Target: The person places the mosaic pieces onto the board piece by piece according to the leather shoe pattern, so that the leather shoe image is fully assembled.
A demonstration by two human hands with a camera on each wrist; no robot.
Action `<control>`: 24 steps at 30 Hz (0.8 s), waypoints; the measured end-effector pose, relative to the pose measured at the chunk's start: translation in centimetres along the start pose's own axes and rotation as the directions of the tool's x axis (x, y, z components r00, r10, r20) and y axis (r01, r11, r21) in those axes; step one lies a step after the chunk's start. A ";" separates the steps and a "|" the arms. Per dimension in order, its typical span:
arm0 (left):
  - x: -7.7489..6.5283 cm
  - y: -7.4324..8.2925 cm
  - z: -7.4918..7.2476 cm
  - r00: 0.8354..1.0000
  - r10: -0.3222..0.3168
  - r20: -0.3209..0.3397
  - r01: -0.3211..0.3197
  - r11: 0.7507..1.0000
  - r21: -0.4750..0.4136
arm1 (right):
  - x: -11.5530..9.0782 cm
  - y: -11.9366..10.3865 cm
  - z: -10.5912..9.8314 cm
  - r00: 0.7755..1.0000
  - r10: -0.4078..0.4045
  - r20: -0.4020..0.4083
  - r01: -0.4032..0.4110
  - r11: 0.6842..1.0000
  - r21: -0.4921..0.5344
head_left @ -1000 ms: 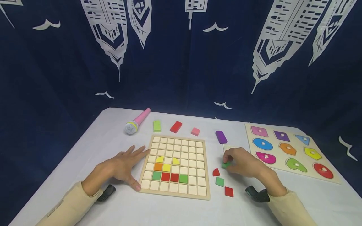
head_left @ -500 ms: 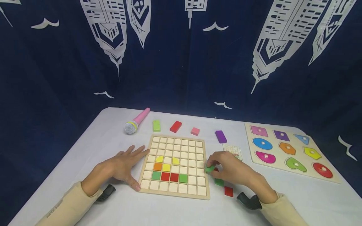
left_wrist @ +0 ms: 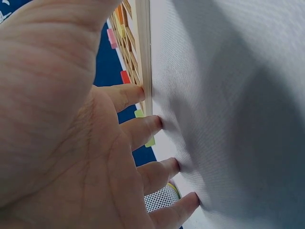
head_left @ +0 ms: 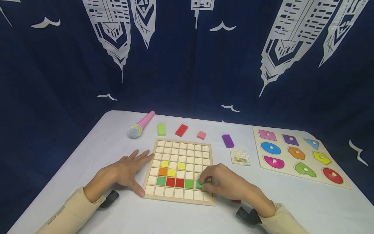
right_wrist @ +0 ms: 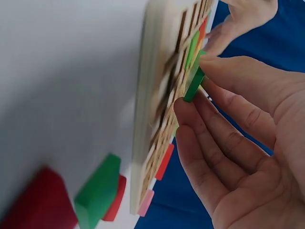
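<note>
My right hand (head_left: 226,182) pinches a green square tile (right_wrist: 194,85) between thumb and fingers. In the head view it is over the right part of the wooden grid board (head_left: 188,195), just right of a green tile (head_left: 189,184) set in a cell. That row also has two red tiles (head_left: 175,182) and another green tile (head_left: 161,181). Above them are an orange tile (head_left: 163,172), a yellow square (head_left: 171,172) and two yellow curved pieces (head_left: 181,166). My left hand (head_left: 128,170) lies spread at the board's left edge, thumb by the near corner, fingertips down on the cloth (left_wrist: 162,125).
Right of the board lie a red tile (right_wrist: 40,205), a green tile (right_wrist: 100,191) and a red piece (right_wrist: 114,200). A pattern card (head_left: 240,157) and shape puzzle (head_left: 284,154) lie beyond. Behind are a toy microphone (head_left: 141,125) and several blocks (head_left: 181,130).
My right hand has carried the green tile leftward from beside the pattern card to over the board, uncovering the card. The left hand has stayed put.
</note>
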State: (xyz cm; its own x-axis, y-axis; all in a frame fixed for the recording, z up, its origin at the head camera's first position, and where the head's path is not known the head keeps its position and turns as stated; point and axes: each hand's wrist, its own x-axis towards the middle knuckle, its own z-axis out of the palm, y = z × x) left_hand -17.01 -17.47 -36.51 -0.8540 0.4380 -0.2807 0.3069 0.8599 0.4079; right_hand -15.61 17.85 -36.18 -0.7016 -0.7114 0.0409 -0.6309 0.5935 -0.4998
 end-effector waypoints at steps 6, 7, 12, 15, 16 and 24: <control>0.0 0.0 -0.1 1.000 0.001 0.002 0.000 1.000 -0.002 | 0.5 -0.1 0.7 0.999 -0.044 -0.005 0.043 0.999 -0.024; 0.0 0.0 -0.1 1.000 0.002 0.003 -0.002 1.000 -0.002 | 0.5 -0.1 0.7 0.999 -0.051 -0.010 0.051 0.998 -0.029; -0.1 0.0 -0.2 1.000 0.008 -0.003 -0.008 1.000 -0.003 | 0.6 -0.4 1.0 0.998 -0.062 -0.026 0.060 0.996 -0.060; -0.1 -0.1 -0.2 1.000 0.010 -0.006 -0.010 1.000 -0.001 | 0.7 -0.5 1.0 0.998 -0.057 -0.032 0.055 0.997 -0.063; -0.1 -0.1 -0.2 1.000 0.012 -0.006 -0.012 1.000 0.001 | 0.7 -0.5 1.1 0.998 -0.055 -0.033 0.053 0.997 -0.062; 0.0 -0.1 0.0 1.000 0.017 -0.005 -0.017 1.000 0.006 | 0.0 -0.6 0.3 1.000 -0.013 0.022 0.015 0.995 -0.098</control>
State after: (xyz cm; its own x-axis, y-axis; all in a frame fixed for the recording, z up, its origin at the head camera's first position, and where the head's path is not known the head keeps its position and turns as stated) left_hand -17.07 -17.50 -36.52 -0.8506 0.4516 -0.2695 0.3243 0.8539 0.4071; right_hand -15.10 17.36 -36.12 -0.6857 -0.7273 0.0281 -0.6708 0.6165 -0.4123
